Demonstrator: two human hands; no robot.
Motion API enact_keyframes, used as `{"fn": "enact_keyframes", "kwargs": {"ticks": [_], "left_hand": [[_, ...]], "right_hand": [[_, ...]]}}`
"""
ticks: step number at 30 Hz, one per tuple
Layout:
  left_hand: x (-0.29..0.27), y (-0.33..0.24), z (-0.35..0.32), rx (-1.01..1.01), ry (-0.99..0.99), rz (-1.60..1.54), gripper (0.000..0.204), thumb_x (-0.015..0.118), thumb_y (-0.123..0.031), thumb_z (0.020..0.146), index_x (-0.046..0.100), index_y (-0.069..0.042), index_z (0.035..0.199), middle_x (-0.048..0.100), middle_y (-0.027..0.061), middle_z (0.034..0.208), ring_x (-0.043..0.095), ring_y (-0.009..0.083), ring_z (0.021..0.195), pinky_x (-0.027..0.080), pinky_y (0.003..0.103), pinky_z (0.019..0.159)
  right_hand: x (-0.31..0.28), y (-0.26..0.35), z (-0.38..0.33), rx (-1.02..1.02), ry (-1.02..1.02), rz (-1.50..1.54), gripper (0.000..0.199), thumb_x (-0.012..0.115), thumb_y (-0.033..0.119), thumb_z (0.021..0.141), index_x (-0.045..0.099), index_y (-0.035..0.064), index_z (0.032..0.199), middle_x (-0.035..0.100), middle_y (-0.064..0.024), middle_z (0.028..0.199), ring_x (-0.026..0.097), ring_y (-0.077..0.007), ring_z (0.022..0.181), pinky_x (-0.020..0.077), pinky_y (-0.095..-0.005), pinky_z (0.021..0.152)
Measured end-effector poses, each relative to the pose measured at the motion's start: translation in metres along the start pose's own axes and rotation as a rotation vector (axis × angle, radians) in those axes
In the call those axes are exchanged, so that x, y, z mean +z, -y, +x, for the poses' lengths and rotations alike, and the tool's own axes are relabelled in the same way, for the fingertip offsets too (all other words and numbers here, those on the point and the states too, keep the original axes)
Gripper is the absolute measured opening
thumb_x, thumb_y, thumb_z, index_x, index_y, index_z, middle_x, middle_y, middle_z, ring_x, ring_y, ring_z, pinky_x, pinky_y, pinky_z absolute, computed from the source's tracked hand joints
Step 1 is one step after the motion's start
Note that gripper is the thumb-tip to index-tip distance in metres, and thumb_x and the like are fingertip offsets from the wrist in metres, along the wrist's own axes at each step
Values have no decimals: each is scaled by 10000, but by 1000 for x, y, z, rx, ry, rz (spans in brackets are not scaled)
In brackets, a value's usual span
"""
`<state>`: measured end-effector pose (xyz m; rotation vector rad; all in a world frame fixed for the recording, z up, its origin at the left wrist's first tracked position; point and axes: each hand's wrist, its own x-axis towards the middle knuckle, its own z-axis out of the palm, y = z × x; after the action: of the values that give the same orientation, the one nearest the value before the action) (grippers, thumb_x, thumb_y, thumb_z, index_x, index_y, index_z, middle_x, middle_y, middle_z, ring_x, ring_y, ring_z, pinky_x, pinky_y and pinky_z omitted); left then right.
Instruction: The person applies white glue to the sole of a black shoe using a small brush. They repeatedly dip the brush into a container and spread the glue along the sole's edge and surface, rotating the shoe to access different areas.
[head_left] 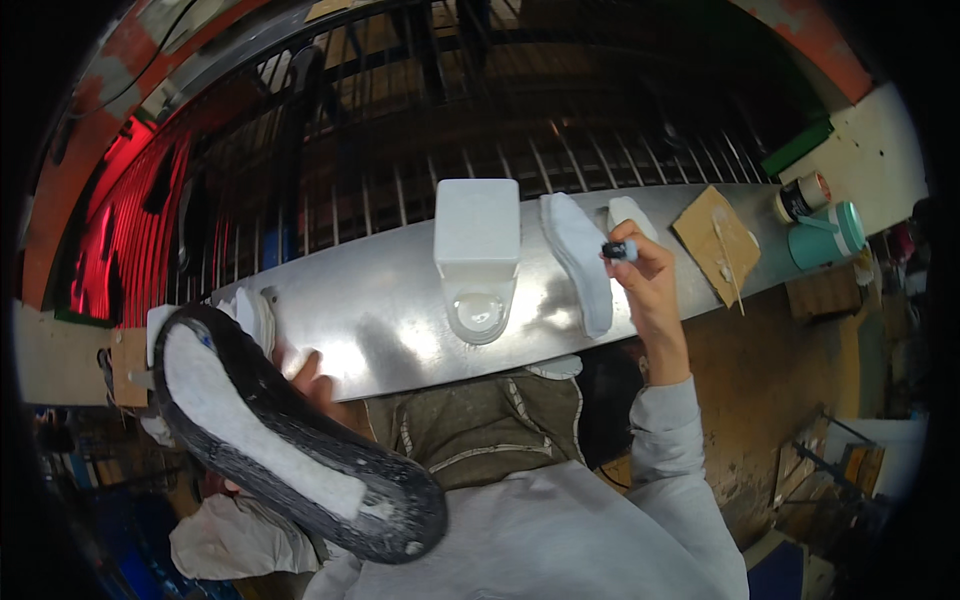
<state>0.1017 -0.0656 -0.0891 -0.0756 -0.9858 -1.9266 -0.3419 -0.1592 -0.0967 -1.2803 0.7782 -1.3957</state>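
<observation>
Glossy metal worktop, matt white insole, brown cardboard.

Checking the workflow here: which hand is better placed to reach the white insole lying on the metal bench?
Probably the right hand: it hovers right beside the white insole, holding only a small dark applicator. The left hand is occupied gripping the black shoe.

We looked down on a long, shiny metal tabletop that ran from nine o'clock up toward two o'clock, with bright glare on its surface. Behind it, toward twelve o'clock, stood a rack of thin metal bars, dark beyond. At ten o'clock a red glow lit the bars. A brown floor showed at four o'clock.
</observation>
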Motion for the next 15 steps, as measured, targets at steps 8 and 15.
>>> {"fn": "enact_keyframes", "kwargs": {"ticks": [8,15], "left_hand": [[-36,6,23,-26,-158,-137,880,617,-537,957,241,-18,1559,471,321,1349,575,439,1152,567,545,992],[-169,67,-11,-97,131,-43,619,587,-346,993,404,-25,1490,478,117,1445,575,272,1006,410,386,862]], "right_hand": [[-19,-6,-15,-34,-393,138,210,638,257,1016,627,48,1022,560,3,931,456,-98,788,375,-242,744],[-33,3,-32,-41,-511,111,283,645,325,1006,620,43,995,564,-25,999,455,-98,766,378,-243,713]]}}
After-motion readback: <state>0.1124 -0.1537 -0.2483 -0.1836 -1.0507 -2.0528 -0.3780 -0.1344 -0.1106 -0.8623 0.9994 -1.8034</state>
